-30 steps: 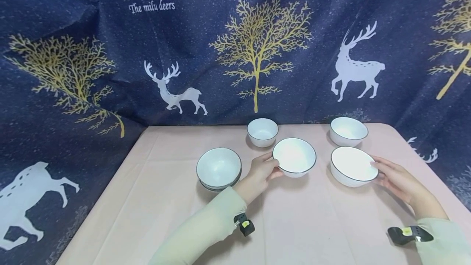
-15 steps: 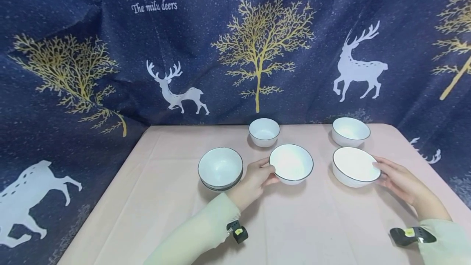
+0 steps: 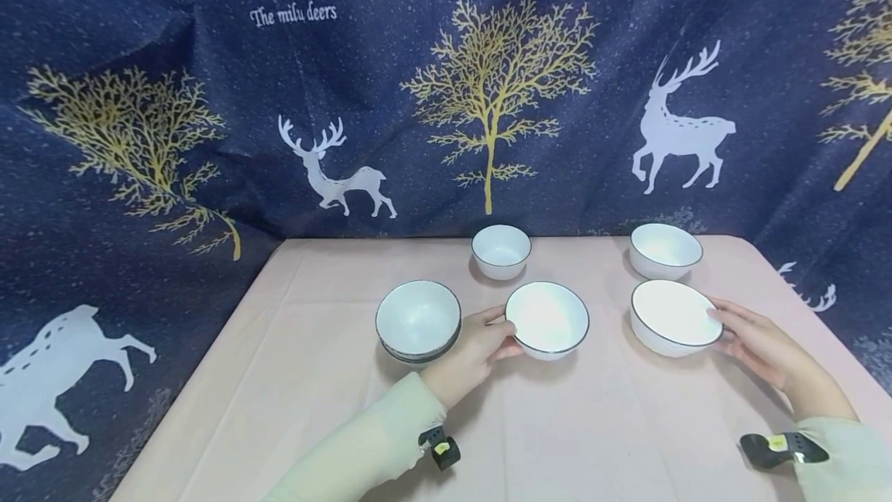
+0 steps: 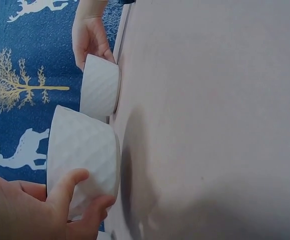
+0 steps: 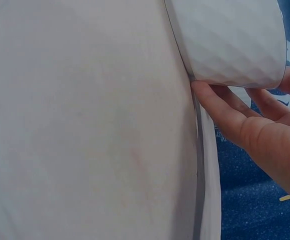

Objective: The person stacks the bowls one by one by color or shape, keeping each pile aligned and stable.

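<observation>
My left hand [image 3: 470, 351] grips the left side of a white bowl [image 3: 547, 320] with a dark rim. In the left wrist view, this bowl [image 4: 82, 155] shows a dimpled outer wall, and its base looks slightly off the cloth, with a shadow beside it. My right hand [image 3: 759, 347] holds another white bowl [image 3: 672, 316] by its right side, thumb at the rim. The right wrist view shows fingertips [image 5: 205, 90] by the base of that bowl [image 5: 235, 40]. Just left of my left hand stands a stack of bowls [image 3: 418, 320].
Behind the held bowls, a smaller white bowl [image 3: 502, 250] stands at the back middle and another bowl [image 3: 665, 250] at the back right. A pale pink cloth covers the table [image 3: 279, 378]. A dark blue printed curtain [image 3: 418, 99] hangs along the back edge.
My left hand has drawn its bowl toward me and a little left, away from the small back bowl. My right hand and its bowl have stayed almost still.
</observation>
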A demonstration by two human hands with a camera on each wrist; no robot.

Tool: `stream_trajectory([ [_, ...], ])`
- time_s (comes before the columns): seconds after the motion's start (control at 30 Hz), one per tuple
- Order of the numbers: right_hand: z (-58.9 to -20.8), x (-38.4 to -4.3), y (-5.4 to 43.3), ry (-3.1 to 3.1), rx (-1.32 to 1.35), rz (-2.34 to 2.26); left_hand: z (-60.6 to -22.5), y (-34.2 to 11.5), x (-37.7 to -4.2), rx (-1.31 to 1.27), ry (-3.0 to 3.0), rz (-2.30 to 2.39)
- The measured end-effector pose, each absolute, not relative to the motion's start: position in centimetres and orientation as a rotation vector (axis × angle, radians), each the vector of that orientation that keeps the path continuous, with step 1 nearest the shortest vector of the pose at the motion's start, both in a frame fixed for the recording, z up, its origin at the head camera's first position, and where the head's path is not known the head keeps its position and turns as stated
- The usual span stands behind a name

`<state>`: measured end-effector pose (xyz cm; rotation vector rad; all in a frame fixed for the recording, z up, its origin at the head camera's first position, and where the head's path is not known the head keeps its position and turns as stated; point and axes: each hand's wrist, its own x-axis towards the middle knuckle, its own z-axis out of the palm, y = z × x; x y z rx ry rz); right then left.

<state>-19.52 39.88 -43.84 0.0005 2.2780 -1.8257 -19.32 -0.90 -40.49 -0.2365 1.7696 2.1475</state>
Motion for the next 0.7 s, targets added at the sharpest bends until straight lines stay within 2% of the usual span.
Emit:
stream_trajectory([
  [0.7,-44.35,-19.65,40.50,2.206,0.003,-1.902,-40.53,-1.52,-18.66,-0.240,1.781,2.152],
])
